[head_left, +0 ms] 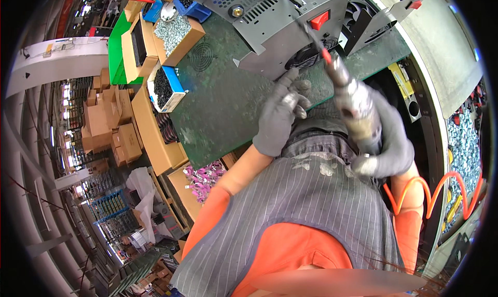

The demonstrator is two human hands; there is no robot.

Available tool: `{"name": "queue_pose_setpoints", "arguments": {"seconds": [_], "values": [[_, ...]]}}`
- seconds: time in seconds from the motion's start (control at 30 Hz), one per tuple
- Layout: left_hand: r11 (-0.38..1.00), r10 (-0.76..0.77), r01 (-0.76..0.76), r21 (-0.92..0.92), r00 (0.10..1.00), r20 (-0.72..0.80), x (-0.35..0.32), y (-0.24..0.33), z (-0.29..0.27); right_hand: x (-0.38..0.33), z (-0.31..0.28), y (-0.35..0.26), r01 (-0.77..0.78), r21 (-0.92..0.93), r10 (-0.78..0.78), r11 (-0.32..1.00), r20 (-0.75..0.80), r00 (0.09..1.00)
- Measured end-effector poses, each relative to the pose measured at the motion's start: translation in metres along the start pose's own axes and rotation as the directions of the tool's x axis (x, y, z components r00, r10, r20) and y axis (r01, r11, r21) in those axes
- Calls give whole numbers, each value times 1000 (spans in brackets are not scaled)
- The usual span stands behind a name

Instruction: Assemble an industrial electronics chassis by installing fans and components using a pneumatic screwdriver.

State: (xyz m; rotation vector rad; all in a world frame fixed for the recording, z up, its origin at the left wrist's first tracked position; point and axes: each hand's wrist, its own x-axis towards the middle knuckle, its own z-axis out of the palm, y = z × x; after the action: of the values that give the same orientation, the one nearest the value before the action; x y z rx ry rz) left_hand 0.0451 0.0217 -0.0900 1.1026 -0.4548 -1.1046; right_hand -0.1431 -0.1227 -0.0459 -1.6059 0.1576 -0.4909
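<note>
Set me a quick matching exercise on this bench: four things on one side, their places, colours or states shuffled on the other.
Things:
1. Right hand
2. Switch
3. Hose
4. Small black parts

Matches:
A. Orange and coiled
B. In a blue-and-white box
C. Gripping the driver
D. Red, on the grey panel

Pairs: 1-C, 2-D, 3-A, 4-B

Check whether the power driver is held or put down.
Held: the gloved right hand is wrapped around the power driver.
</note>
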Motion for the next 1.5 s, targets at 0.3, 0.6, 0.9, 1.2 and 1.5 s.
{"name": "queue_pose_setpoints", "arguments": {"seconds": [0.3,0.6,0.9,1.2,1.5], "values": [[952,200,-203,230,979,34,8,-16,-3,108,9,-33,205,-199,-223,958,-68,972],[610,599,-491,622,799,43,1,5,-8,95,2,-36,19,-90,-25,996,-68,997],[-2,864,-321,947,476,163,74,-35,-47,72,5,-27,-103,115,114,988,-93,989],[7,768,-334,943,606,209,62,-3,-13,1,5,-4,-66,236,38,969,119,992],[-117,628,-537,835,612,481,71,16,-32,-37,34,-2,-495,206,506,844,0,863]]}}
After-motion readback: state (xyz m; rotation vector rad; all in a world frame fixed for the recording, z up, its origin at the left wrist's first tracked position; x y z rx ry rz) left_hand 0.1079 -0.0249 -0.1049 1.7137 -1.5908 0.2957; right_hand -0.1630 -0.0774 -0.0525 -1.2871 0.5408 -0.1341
